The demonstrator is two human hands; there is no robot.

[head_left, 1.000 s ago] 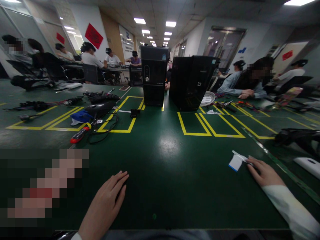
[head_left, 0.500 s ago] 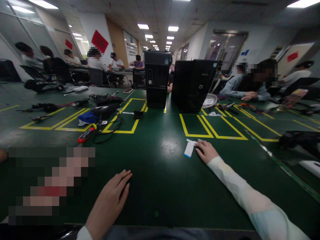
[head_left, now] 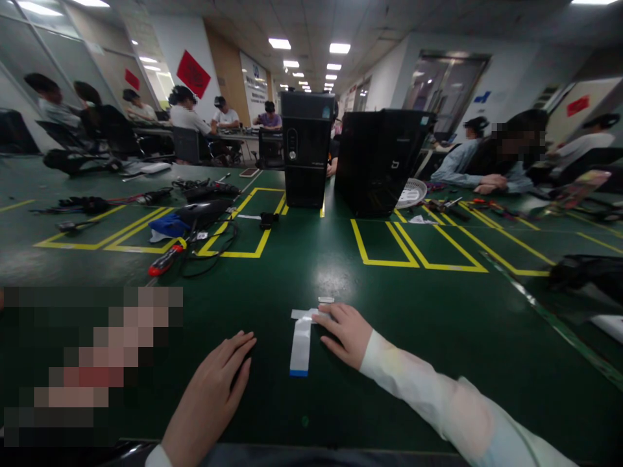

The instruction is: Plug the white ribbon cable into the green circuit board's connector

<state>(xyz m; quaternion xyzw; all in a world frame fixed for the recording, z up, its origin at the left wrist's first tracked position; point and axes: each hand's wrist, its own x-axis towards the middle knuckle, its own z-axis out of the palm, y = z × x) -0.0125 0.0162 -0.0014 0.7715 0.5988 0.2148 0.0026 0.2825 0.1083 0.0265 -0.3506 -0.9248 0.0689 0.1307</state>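
Note:
Near the middle of the green table point(head_left: 272, 415), my right hand point(head_left: 346, 332) has its fingers together on the folded upper part of a white flat ribbon cable point(head_left: 300, 344). The thumb stands apart from the fingers, to the right of the cable. One long strip with a blue end points toward me, and a short strip sticks out left. Beyond the fingers a small pale end piece point(head_left: 326, 299) shows; its link to the cable is hidden. My left hand point(head_left: 217, 383) rests on the table, holding nothing, fingers stretched out and thumb apart.
Two black computer towers point(head_left: 305, 152) point(head_left: 382, 162) stand ahead. A red-handled screwdriver point(head_left: 165, 261), a blue cloth-like item point(head_left: 169, 225) and black cables point(head_left: 209, 194) lie left. A white basket point(head_left: 413, 193) sits behind the right tower. Another person point(head_left: 506, 152) sits at the right.
My right hand has come left and toward me, bringing the ribbon cable along; more of the cable now shows. My left hand is almost still. The view has shifted slightly.

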